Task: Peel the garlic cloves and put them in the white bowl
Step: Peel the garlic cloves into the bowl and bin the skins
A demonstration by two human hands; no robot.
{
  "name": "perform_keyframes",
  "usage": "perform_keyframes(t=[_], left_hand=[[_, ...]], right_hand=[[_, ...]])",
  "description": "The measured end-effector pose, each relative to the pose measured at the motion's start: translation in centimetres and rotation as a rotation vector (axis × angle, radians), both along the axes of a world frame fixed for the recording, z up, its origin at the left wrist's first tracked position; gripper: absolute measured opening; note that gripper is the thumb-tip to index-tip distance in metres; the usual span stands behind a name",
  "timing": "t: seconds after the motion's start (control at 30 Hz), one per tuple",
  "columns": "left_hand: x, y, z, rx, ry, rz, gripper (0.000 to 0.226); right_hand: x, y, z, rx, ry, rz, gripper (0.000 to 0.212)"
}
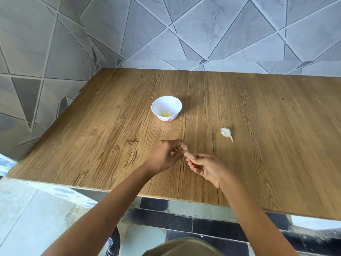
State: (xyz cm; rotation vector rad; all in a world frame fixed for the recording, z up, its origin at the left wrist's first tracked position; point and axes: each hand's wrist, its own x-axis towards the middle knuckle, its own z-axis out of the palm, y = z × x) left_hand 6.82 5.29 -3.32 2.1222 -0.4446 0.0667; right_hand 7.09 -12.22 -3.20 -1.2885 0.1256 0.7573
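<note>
Pinching one clove (190, 155) between left hand (169, 156) and right hand (204, 167), fingertips of both curled onto it, held just above the desk (258, 126) near its front edge. Mid-peel, by the look of it; too small to tell how much skin is on. Likely light, firm and tiny, with brittle papery skin and bare flesh a bit slick. Best gripped at the two ends with fingertips, a nail working the skin loose at the root end. Easy to flick away or drop. Farther right on the desk, well apart from the hands: garlic piece (226, 133), unpeeled, stem pointing toward the front edge. Ahead and a little left: bowl (162, 106), white, upright, with a few yellowish peeled cloves (166, 113) at the bottom. Behind the desk: grey tiled wall (203, 34).
</note>
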Motion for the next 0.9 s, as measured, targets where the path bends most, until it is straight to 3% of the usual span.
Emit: perform_keyframes(t=[0.17, 0.3, 0.4, 0.5, 0.67, 0.9], left_hand=[[-0.1, 0.2, -0.2, -0.154, 0.129, 0.005, 0.010], [0.1, -0.1, -0.5, -0.042, 0.078, 0.109, 0.012], [0.1, -0.5, -0.4, 0.022, 0.052, 0.175, 0.015], [0.1, -0.7, -0.3, 0.023, 0.109, 0.166, 0.014], [-0.2, -0.5, 0.3, -0.248, 0.438, 0.147, 0.010], [-0.4, -0.7, 0.1, -0.422, 0.627, 0.202, 0.008]], right_hand=[[0.1, -0.2, 0.3, -0.073, -0.078, 0.034, 0.014], [-0.3, -0.1, 0.3, -0.238, -0.349, -0.039, 0.008], [-0.6, 0.1, 0.2, -0.246, -0.475, -0.100, 0.005], [-0.6, -0.1, 0.2, -0.209, -0.436, -0.095, 0.008], [-0.3, -0.5, 0.3, -0.183, -0.273, -0.024, 0.010], [-0.1, -0.5, 0.4, -0.224, -0.263, -0.020, 0.009]])
